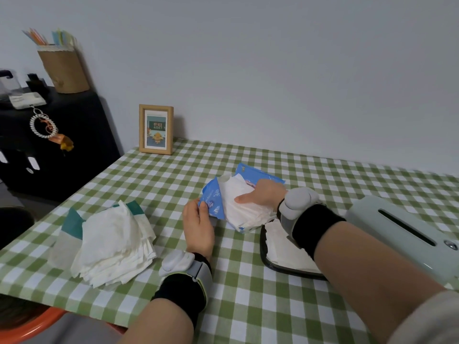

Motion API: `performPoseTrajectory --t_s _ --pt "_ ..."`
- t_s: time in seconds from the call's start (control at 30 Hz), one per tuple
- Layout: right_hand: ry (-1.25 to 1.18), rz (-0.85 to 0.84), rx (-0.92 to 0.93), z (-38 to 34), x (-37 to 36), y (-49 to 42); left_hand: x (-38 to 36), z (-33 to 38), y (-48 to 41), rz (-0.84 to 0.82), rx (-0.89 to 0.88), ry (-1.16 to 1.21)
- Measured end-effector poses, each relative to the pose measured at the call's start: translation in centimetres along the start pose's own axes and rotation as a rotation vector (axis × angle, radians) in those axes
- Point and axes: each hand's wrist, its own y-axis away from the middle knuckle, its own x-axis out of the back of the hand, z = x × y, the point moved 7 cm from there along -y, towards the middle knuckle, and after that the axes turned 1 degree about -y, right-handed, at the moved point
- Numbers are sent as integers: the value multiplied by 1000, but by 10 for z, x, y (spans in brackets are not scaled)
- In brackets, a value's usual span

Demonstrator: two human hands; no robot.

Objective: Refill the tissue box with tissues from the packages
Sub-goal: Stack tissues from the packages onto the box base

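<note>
A blue plastic tissue package (214, 199) lies torn open at the middle of the table. My left hand (198, 225) pinches its near left edge. My right hand (263, 193) reaches into the opening and grips the white tissue stack (242, 207) inside. The pale green tissue box lid (407, 234) with its slot sits at the right. In front of it lies the black-rimmed box base (278, 265), with white tissues resting in it, partly hidden by my right forearm.
A loose pile of white tissues (114, 244) on a teal-and-white wrapper (72, 223) lies at the left. A wooden photo frame (156, 129) stands at the back by the wall. A black cabinet (54, 150) stands left of the green checked table (248, 306).
</note>
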Motion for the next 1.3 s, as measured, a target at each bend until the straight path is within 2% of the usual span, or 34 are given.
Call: performPoseTrajectory --t_s 0.1,0.17,0.2,0.3,0.33,0.6,0.83,1.0,1.13,1.3 --pt "-430 -56 75 3 -5 -1 0 1 0 0 -3 6" --pt "-513 -65 116 -1 -3 1 1 1 -1 2 -7 -1" --pt "-453 -65 105 -4 -1 0 1 1 0 4 -9 -2" --pt "-30 -4 27 -13 9 -4 0 2 0 -7 -7 6" --pt "-1 -1 14 -15 10 -3 0 2 1 -8 -8 7" --pt "-243 -108 -4 -17 3 1 1 4 2 -7 -4 15" --pt "-306 -166 -45 -20 -7 0 1 3 1 7 2 20" --pt "-259 -185 -52 -30 -8 4 8 1 1 109 6 64" --pt "-361 -180 -71 -36 -6 8 16 -3 -1 192 41 103" --pt "-568 -187 -119 -23 7 11 17 1 0 205 31 93"
